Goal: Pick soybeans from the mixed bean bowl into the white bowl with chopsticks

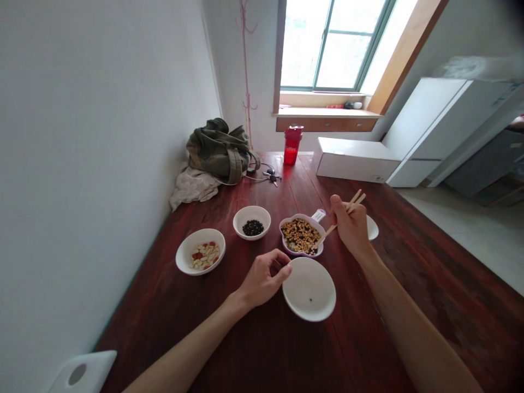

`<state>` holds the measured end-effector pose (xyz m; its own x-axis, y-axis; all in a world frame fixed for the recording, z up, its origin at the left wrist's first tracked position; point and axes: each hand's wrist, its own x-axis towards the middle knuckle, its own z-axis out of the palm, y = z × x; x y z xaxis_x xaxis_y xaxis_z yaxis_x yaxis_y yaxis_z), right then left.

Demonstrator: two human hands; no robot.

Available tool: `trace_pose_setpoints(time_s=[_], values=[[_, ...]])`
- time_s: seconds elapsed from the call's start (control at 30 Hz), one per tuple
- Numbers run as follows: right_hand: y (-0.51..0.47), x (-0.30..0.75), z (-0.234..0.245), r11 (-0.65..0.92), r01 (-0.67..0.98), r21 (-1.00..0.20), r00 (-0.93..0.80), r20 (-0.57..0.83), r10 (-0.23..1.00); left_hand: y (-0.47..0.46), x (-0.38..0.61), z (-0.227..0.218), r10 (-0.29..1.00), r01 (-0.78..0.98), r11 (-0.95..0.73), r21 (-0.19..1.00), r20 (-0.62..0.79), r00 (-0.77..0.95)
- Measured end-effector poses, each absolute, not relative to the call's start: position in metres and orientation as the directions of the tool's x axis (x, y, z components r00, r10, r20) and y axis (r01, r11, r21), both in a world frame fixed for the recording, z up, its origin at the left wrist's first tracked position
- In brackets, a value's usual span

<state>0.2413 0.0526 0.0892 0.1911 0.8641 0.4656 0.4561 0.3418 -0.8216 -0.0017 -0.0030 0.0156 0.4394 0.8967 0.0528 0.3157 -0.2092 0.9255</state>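
Right-hand fingers (338, 203) pinched narrow on bamboo chopsticks (333, 228); left-hand fingers (281, 266) curled at the rim of a white plate (310, 308), grip hard to tell. Risk: beans (301, 234) slipping from a loose pinch. Tips angled down-left into a lilac dish (303, 254), long axis diagonal, rising rightward.

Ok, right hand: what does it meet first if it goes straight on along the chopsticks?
Probably the purple-rimmed bowl of beans. The chopsticks in the right hand slant down to its near edge. Depth is unclear, so the tips may already be touching it.
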Motion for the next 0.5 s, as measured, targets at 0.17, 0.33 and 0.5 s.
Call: trace_pose_setpoints(time_s=[0.17,0.33,0.5], values=[[0.05,0.2409,0.0909,0.358,0.462,-0.811,0.202,0.489,0.849,-0.0026,-0.0015,0.0157,0.898,0.318,-0.21,0.924,0.054,0.436],[0.0481,0.2406,0.0915,0.347,0.493,-0.798,0.204,0.494,0.845,-0.0032,-0.0007,0.0161,0.895,0.306,-0.215,0.927,0.062,0.441],[0.0502,0.2411,0.0876,0.375,0.481,-0.793,0.206,0.518,0.83,-0.0033,-0.0007,0.0166,0.89,0.312,-0.222,0.924,0.062,0.451]])
